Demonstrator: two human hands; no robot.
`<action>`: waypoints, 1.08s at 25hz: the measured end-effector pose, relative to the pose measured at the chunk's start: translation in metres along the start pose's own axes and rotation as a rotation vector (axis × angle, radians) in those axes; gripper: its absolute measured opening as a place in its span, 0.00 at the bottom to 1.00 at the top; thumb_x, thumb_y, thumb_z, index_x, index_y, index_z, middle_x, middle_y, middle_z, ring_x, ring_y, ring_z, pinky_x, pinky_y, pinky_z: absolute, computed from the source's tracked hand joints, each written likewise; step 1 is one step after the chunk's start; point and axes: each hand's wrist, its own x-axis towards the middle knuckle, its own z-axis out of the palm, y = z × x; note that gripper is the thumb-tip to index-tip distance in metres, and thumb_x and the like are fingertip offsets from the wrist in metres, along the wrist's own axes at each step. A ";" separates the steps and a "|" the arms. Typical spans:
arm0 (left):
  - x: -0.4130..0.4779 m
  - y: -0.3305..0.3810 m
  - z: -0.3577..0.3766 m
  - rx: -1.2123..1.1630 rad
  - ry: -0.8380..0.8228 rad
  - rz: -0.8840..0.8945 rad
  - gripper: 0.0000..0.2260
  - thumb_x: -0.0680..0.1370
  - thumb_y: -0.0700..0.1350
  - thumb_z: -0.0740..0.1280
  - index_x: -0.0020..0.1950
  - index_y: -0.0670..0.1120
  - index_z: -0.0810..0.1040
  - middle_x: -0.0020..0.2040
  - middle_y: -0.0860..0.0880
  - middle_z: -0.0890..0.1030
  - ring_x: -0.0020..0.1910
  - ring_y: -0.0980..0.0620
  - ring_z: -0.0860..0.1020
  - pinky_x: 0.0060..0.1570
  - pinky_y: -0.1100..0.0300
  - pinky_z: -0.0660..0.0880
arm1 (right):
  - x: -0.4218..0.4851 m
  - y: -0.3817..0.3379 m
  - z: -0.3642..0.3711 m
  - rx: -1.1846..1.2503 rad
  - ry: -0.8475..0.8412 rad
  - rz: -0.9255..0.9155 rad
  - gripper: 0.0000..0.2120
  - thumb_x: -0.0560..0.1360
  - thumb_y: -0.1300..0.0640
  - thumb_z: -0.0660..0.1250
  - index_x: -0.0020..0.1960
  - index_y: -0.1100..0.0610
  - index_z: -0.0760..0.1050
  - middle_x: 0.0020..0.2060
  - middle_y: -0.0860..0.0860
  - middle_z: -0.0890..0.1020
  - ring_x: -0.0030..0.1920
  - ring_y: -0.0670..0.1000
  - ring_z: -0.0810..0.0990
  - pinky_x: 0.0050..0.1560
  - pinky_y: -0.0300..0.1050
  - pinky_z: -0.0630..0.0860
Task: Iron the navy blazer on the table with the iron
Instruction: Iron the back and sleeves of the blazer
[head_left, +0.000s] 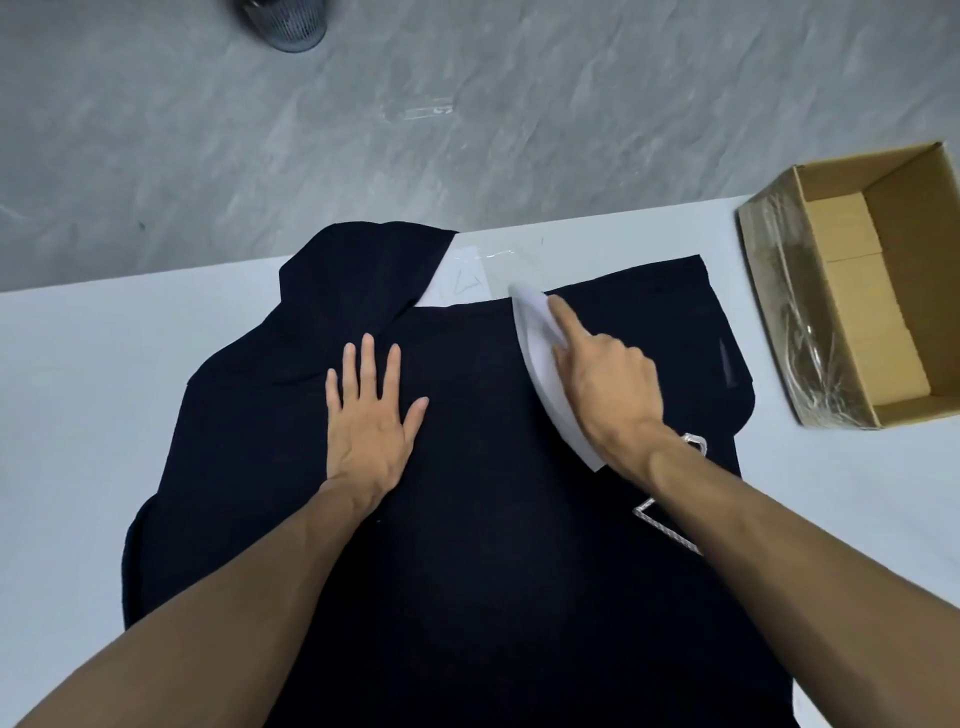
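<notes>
Left forearm (234, 597) and right forearm (779, 545), both bare, reach in from the bottom edge over the near part of the navy blazer (493, 571). On the left hand (371, 415) the fingers (367, 358) are straight and spread, pressed flat on the cloth with the palm down, grasping nothing. On the right hand (608, 379) the index finger (563, 319) lies stretched along the top of the white iron (535, 353), pointing toward its nose, while the other fingers are curled round the handle and grip it.

The iron sits on the right half of the blazer, just beside the left hand's side of the cloth but apart from it, its nose at the blazer's far edge and its heel toward the person. A braided grey cord (670, 530) shows on the cloth beside the right wrist and forearm.

The blazer lies spread flat across the middle of the white table (78, 389), its near end running out of view at the bottom; at the far left a part of it is folded over on itself. A clear plastic sheet (488, 265) lies on the table at the blazer's far edge, just ahead of the iron's nose.

On the right of the table, well apart from the hands, stands an open cardboard box (914, 291) with clear film (789, 312) over its left side. Beyond the table is grey floor (467, 130), with a dark mesh bin (285, 26) at the top left, blurred
</notes>
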 end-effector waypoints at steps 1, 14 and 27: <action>0.000 0.000 0.001 0.011 -0.001 0.002 0.31 0.82 0.61 0.43 0.80 0.46 0.44 0.81 0.41 0.44 0.80 0.41 0.44 0.78 0.43 0.46 | 0.002 0.009 -0.002 0.029 0.012 0.012 0.25 0.82 0.56 0.53 0.76 0.42 0.52 0.31 0.52 0.70 0.28 0.56 0.67 0.34 0.49 0.64; 0.025 0.135 -0.020 -0.117 0.128 0.338 0.28 0.83 0.53 0.50 0.81 0.44 0.51 0.81 0.41 0.50 0.80 0.43 0.49 0.78 0.45 0.49 | 0.020 0.080 -0.008 0.098 0.115 0.145 0.21 0.82 0.50 0.52 0.74 0.42 0.57 0.26 0.49 0.64 0.30 0.59 0.67 0.36 0.49 0.64; 0.041 0.165 0.008 -0.066 0.067 0.245 0.28 0.83 0.61 0.41 0.81 0.51 0.43 0.81 0.44 0.47 0.80 0.43 0.47 0.78 0.43 0.48 | 0.033 0.116 -0.013 0.032 0.095 0.158 0.22 0.83 0.50 0.52 0.76 0.43 0.56 0.26 0.51 0.65 0.30 0.59 0.67 0.35 0.49 0.64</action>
